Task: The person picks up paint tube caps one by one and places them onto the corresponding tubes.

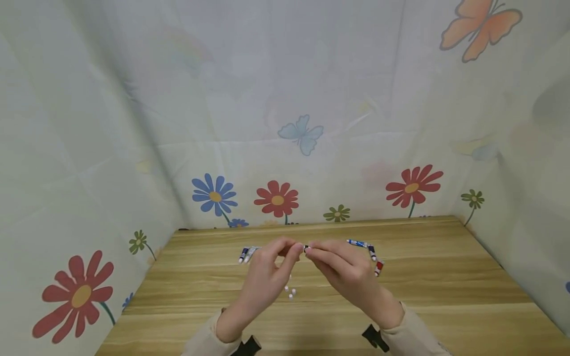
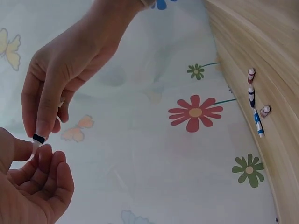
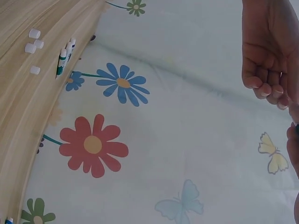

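Both hands meet over the middle of the table, raised above it, at a small paint tube (image 1: 306, 248) with a dark body and a white end. My left hand (image 1: 269, 269) pinches the white end (image 2: 35, 146) between thumb and forefinger, its other fingers loosely curled in the left wrist view. From the other side, my right hand (image 1: 349, 269) holds the dark body (image 2: 39, 138) in its fingertips, which hide most of the tube. Below the hands, several loose white caps (image 1: 291, 296) lie on the wood-grain table (image 1: 213, 296).
Left of the hands lie a dark blue tube (image 1: 243, 255) and whitish-green tubes (image 3: 62, 60). On the right are a blue-and-white tube (image 1: 356, 243), a dark blue-and-white tube (image 1: 372, 252) and a red tube (image 1: 379, 268). A flowered cloth (image 1: 222, 99) encloses the table's back and sides.
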The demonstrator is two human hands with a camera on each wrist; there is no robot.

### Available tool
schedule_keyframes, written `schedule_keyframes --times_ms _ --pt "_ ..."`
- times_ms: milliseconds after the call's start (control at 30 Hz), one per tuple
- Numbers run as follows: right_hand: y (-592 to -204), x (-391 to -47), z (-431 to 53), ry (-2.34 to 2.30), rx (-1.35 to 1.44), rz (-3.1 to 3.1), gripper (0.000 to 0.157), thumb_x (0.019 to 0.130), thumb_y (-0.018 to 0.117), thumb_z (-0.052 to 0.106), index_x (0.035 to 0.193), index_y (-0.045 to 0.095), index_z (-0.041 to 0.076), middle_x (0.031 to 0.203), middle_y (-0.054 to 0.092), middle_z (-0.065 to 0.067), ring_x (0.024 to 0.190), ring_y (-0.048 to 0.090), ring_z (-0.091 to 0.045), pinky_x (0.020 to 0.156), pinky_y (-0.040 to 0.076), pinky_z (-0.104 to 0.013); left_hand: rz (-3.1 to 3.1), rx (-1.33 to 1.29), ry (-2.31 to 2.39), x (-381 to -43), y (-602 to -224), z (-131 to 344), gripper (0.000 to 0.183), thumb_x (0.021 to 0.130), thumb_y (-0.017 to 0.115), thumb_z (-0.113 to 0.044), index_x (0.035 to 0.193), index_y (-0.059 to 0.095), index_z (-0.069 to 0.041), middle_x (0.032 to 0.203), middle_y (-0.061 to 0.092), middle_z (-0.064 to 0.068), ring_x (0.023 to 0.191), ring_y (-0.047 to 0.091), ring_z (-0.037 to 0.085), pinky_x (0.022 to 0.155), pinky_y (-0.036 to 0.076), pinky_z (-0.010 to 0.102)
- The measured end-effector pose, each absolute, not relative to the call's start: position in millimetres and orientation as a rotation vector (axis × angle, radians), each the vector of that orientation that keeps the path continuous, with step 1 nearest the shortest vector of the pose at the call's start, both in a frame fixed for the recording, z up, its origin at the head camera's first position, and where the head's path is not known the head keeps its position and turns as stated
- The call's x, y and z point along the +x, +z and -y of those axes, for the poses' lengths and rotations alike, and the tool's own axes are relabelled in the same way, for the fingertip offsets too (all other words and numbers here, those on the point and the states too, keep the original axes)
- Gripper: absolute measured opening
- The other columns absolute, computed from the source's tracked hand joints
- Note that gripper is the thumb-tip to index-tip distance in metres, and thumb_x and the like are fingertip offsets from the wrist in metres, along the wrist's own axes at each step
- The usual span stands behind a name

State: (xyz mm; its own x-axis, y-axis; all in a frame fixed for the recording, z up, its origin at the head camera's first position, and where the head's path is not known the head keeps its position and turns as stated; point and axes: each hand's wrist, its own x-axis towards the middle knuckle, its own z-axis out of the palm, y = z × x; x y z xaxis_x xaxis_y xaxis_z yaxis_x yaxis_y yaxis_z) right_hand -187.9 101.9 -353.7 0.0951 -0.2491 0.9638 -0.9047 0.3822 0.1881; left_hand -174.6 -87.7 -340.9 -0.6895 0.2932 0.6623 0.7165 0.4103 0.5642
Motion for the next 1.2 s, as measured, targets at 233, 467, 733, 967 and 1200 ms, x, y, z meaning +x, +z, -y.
schedule_keyframes --times_ms 233,467,733,967,1200 --pt "-353 -185 -104 0.82 1.114 1.5 0.021 0.098 0.067 0.018 0.102 0.073 -0.002 0.092 0.075 -0.012 0.075 0.072 -0.018 0.068 0.057 -0.023 2.128 -1.064 -1.085 -176 -336 95 0.007 0.1 0.064 -0.012 0.105 0.068 -0.011 0.095 0.069 -0.004 0.086 0.063 0.007 0.078 0.055 0.027" --pt "-355 -184 -107 0.979 1.145 1.574 0.02 0.1 0.065 0.019 0.105 0.072 0.001 0.091 0.074 -0.007 0.068 0.061 -0.006 0.06 0.048 -0.015 2.001 -1.318 -0.915 -178 -326 102 0.016 0.096 0.065 0.001 0.11 0.066 -0.007 0.099 0.067 0.001 0.088 0.064 0.012 0.08 0.054 0.023" --pt "-357 -182 -105 1.058 1.138 1.632 0.019 0.099 0.066 0.022 0.105 0.07 0.004 0.089 0.072 -0.002 0.068 0.06 -0.005 0.061 0.048 -0.015 2.142 -1.248 -0.96 -175 -322 109 0.018 0.099 0.067 -0.014 0.116 0.066 -0.008 0.104 0.069 -0.001 0.092 0.065 0.01 0.081 0.055 0.027" --pt "-354 -183 -105 0.864 1.155 1.594 0.02 0.098 0.068 0.021 0.101 0.068 0.001 0.091 0.072 -0.004 0.072 0.066 -0.008 0.066 0.054 -0.016 2.291 -1.177 -1.018 -177 -323 113 0.009 0.104 0.058 -0.017 0.101 0.066 -0.015 0.089 0.065 -0.01 0.08 0.06 0.004 0.07 0.053 0.026" --pt "-355 -181 -105 0.83 1.167 1.615 0.021 0.1 0.065 0.023 0.103 0.068 0.002 0.093 0.072 -0.003 0.075 0.066 -0.008 0.067 0.054 -0.018 2.306 -1.216 -0.969 -175 -325 111 0.009 0.104 0.058 -0.018 0.099 0.065 -0.015 0.087 0.062 -0.01 0.078 0.058 0.004 0.069 0.052 0.023"
